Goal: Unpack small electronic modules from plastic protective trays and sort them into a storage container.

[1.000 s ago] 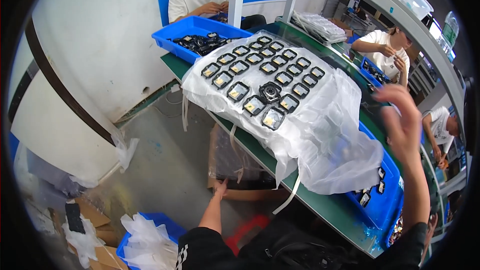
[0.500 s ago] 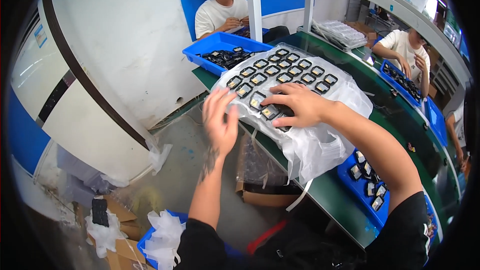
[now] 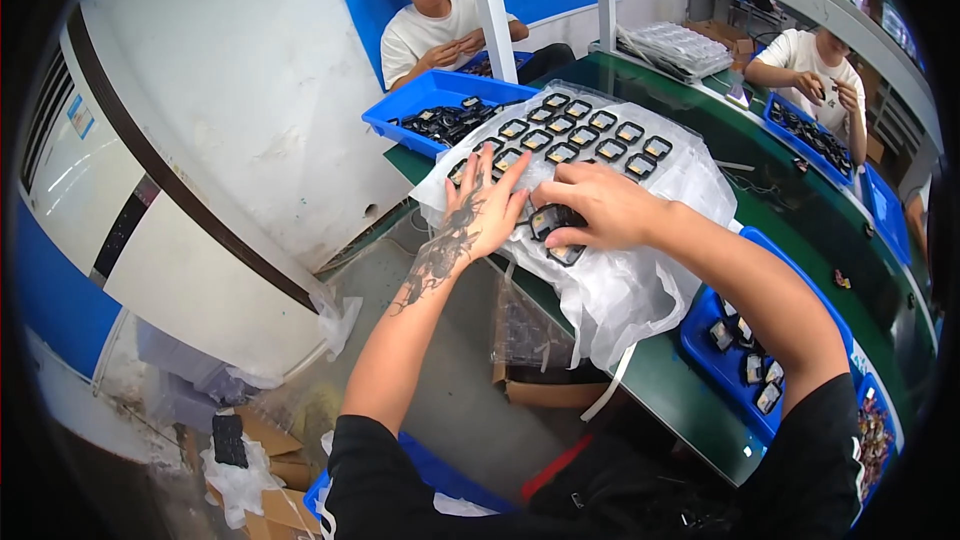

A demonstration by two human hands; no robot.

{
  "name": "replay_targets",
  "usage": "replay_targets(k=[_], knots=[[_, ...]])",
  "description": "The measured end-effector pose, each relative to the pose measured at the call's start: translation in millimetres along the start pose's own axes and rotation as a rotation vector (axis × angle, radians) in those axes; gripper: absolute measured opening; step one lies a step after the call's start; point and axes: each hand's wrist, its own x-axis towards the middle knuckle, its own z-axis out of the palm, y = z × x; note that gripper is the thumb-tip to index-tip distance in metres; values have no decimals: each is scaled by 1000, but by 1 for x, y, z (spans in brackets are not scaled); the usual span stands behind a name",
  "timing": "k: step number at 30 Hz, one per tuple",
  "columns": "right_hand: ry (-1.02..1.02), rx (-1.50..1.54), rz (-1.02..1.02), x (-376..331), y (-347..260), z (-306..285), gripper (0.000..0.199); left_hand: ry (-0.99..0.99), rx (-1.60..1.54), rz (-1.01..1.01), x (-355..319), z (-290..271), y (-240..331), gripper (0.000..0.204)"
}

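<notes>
While most pockets of the clear plastic tray at the centre of the frame already hold small dark square parts, the row nearest the person is hidden under the hands, so how much remains to fill cannot be told for certain. The left hand lies flat with fingers spread on the tray's near left corner, pressing rather than holding. The right hand is curled over the near edge, its fingers around one or two dark parts, though the exact grip is unclear. The tray rests on a crumpled white plastic bag spread over the green workbench. Its long axis runs from the centre of the frame toward the upper right, away from the person. A blue bin of loose parts sits just beyond it at upper centre, and another blue bin lies at lower right.
</notes>
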Motion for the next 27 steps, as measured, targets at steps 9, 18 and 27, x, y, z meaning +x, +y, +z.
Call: replay_targets(k=[9, 18, 27], knots=[[199, 195, 59, 3, 0, 7, 23, -232, 169, -33, 15, -18, 7, 54], [494, 17, 57, 12, 23, 13, 21, -235, 149, 22, 28, -19, -6, 52], [876, 243, 413, 31, 30, 0, 25, -163, -147, -173, 19, -12, 21, 66]])
